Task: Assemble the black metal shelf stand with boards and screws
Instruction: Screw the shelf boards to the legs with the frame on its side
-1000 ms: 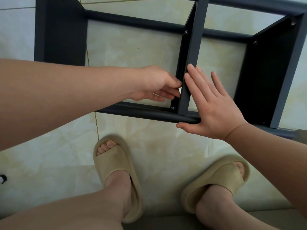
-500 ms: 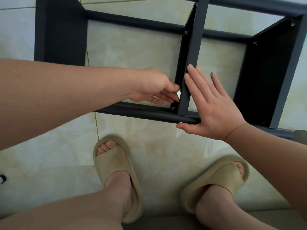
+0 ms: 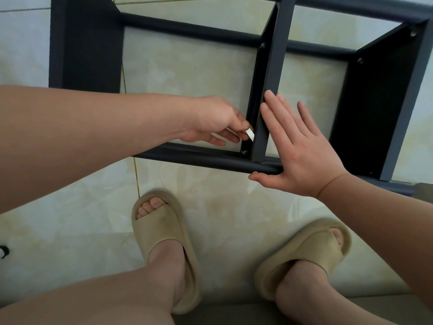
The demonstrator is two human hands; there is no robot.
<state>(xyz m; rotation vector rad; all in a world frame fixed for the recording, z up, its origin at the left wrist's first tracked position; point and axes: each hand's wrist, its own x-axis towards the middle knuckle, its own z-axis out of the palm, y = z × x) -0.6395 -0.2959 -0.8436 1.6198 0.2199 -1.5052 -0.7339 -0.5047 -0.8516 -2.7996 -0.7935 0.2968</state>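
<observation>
Tiled floor fills the frame. Stand lies on its side across the upper half, near rail running centre-left to right edge. Three boards stand on edge in it: left board upper left, middle board upper centre, right board upper right. Right hand at centre right: flat, fingers straight, pressed on the middle board's right face, thumb against the near rail. Left hand at centre: pinching a small white piece at the middle board's left face; can't tell what the piece is. Slippers lower centre. Screw sits just below the white piece, at the board's near corner.
</observation>
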